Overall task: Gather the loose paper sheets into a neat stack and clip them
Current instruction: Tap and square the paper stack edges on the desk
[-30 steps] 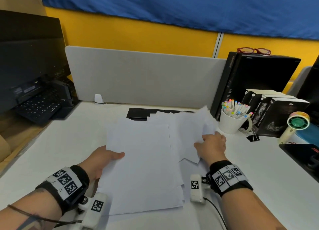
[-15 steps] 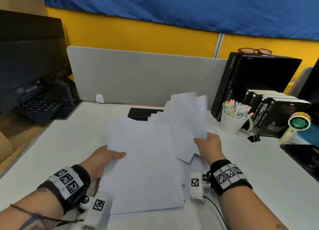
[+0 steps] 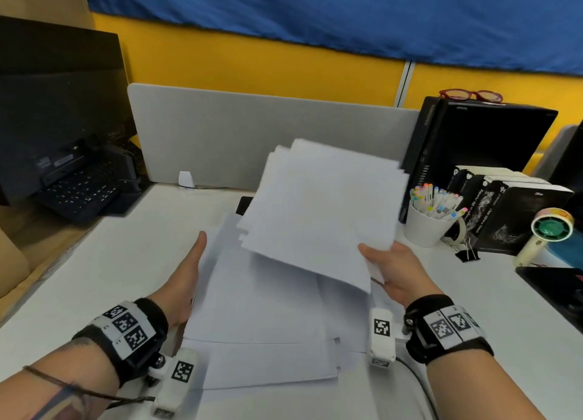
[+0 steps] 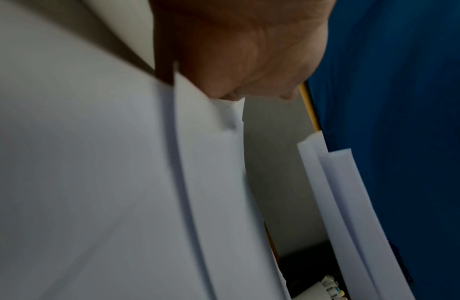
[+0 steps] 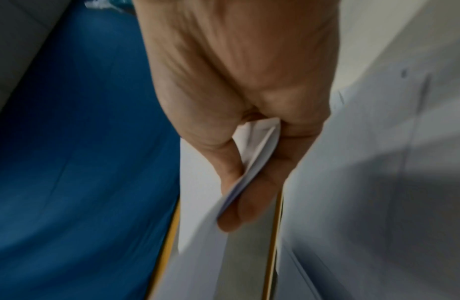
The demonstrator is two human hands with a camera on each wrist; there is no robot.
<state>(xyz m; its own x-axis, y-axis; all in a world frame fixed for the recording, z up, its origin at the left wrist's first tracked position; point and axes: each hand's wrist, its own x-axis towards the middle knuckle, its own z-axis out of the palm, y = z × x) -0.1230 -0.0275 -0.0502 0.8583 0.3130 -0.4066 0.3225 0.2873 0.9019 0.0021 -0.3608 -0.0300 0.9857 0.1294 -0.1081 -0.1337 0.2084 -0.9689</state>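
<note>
Between thumb and fingers of the right hand (image 3: 398,273) sits the near right corner of a fanned bunch of paper sheets (image 3: 318,211), pinched and lifted clear of the bench (image 3: 104,271), tilted up toward the grey divider (image 3: 220,135). From the right wrist view the thumb lies on top and a finger (image 5: 245,211) underneath the corner. Left of that, the left hand (image 3: 186,281) lies with fingers straight, its inner edge against the left side of the remaining sheets (image 3: 262,318), which lie flat and unevenly overlapped on the bench. Farther right stand a white cup of markers (image 3: 430,217), a black binder clip (image 3: 467,253) beside it, boxes and a small fan (image 3: 547,233).
</note>
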